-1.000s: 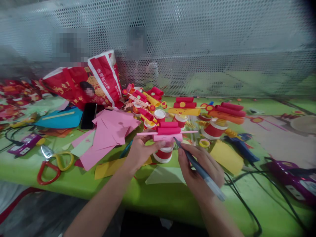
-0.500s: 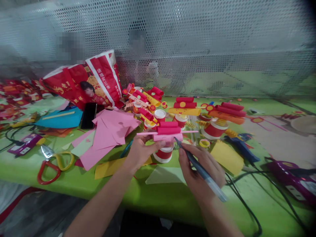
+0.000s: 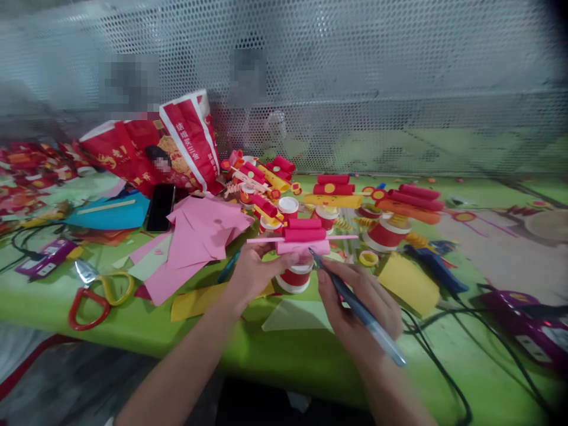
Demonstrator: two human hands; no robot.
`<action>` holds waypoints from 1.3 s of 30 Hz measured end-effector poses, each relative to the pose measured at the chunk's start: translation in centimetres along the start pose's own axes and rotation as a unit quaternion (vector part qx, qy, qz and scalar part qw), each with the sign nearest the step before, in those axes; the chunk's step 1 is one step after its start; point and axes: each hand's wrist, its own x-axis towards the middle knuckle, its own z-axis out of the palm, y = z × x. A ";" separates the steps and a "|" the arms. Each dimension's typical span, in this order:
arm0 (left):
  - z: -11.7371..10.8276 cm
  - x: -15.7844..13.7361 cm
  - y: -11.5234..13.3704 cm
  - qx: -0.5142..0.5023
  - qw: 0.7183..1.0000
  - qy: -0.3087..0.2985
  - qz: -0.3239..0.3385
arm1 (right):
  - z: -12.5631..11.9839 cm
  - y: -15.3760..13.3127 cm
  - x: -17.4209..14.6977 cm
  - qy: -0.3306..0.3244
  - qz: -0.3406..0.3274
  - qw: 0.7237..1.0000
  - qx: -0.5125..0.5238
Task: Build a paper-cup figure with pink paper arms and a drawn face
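My left hand (image 3: 260, 269) is closed on the left end of a pink paper roll (image 3: 293, 247), thumb in front. Two red paper rolls (image 3: 303, 229) are stacked on top of it, and a thin pink strip (image 3: 261, 240) sticks out at both sides. Below stands a red cup with white rims (image 3: 295, 279). In my right hand (image 3: 361, 296) a dark blue pen (image 3: 357, 305) is gripped, its tip at the front of the pink roll; whether it touches the paper I cannot tell.
Finished-looking paper figures on cups (image 3: 332, 198) stand behind. Left lie scissors (image 3: 100, 293), pink paper sheets (image 3: 199, 236), a phone (image 3: 160, 207) and a red bag (image 3: 146, 154). At right are yellow paper (image 3: 408, 284), a blue glue gun (image 3: 437, 269), cables and a purple power strip (image 3: 528, 325).
The pen tip has shifted slightly left along the front of the pink roll, with my right hand. My left hand keeps its hold.
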 end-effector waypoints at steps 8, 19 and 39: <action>0.1 0.0 0.1 -0.008 1.000 0.000 -0.006 | -0.2 -0.1 0.0 0.002 0.004 1.000 0.008; -0.2 0.0 -0.3 -0.010 1.000 -0.015 0.014 | -0.3 -0.4 0.2 0.011 0.025 1.000 -0.012; -0.2 0.0 -0.3 -0.008 1.000 -0.008 0.005 | 0.1 0.1 0.3 0.013 0.010 1.000 0.002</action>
